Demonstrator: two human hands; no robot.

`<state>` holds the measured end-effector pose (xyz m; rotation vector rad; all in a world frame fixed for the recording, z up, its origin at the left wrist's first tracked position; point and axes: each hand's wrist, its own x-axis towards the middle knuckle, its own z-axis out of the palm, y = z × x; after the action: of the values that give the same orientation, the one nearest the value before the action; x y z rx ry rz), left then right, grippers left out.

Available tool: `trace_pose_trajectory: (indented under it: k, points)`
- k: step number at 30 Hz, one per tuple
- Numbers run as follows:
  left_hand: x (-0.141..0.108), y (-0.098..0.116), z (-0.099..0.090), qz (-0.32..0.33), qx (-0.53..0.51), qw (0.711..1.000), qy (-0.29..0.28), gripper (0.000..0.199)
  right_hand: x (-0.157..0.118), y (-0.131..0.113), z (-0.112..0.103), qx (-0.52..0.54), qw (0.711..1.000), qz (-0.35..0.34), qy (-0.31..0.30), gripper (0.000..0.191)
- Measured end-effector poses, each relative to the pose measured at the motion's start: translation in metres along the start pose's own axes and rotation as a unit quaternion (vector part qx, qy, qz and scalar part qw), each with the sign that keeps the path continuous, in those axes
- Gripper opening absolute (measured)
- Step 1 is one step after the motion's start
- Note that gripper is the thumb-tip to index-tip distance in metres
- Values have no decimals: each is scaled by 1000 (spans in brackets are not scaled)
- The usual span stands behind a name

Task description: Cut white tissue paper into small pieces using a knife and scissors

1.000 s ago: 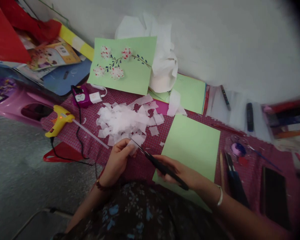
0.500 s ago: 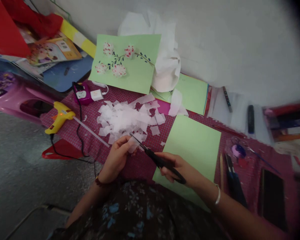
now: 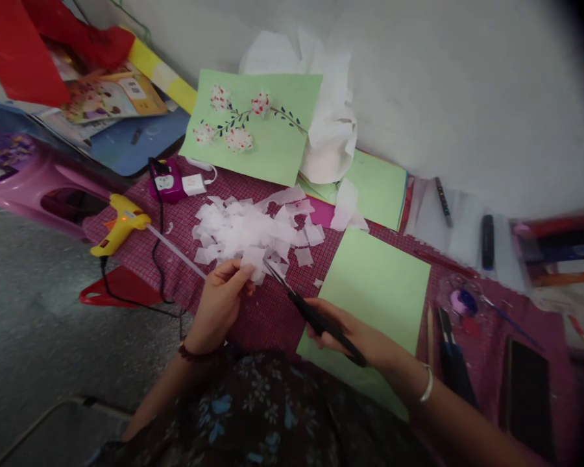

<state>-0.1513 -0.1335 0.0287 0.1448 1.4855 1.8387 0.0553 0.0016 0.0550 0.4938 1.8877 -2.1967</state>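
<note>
My left hand pinches a small piece of thin white paper between thumb and fingers at the near edge of the pile. In my right hand is a pair of black-handled scissors, its blades pointing up and left at the paper's right side. Whether the blades touch the paper I cannot tell. Behind the hands spreads a heap of cut white paper pieces. A plain green sheet lies partly under my right hand.
A green card with paper blossoms leans at the back beside crumpled white paper. To the left lie a yellow glue gun, its cord and a purple plug adapter. A phone and a craft knife are at right.
The left hand has shifted slightly left and up, and the paper piece now stands flatter and in fuller view. The scissors have drawn back a little to the right of it.
</note>
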Motion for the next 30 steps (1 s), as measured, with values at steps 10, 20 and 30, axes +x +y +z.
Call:
trace_pose_trajectory:
  k: [10, 20, 30]
  points:
    - [1, -4, -8, -29, 81, 993, -85, 27, 12, -4, 6, 4, 999, 27, 29, 64]
    - [0, 4, -10, -12, 128, 990, -59, 22, 16, 4, 2, 0, 1000, -9, 8, 67]
    - [28, 44, -17, 357, 530, 768, -40, 31, -4, 18, 1, 126, 989, -65, -38, 57]
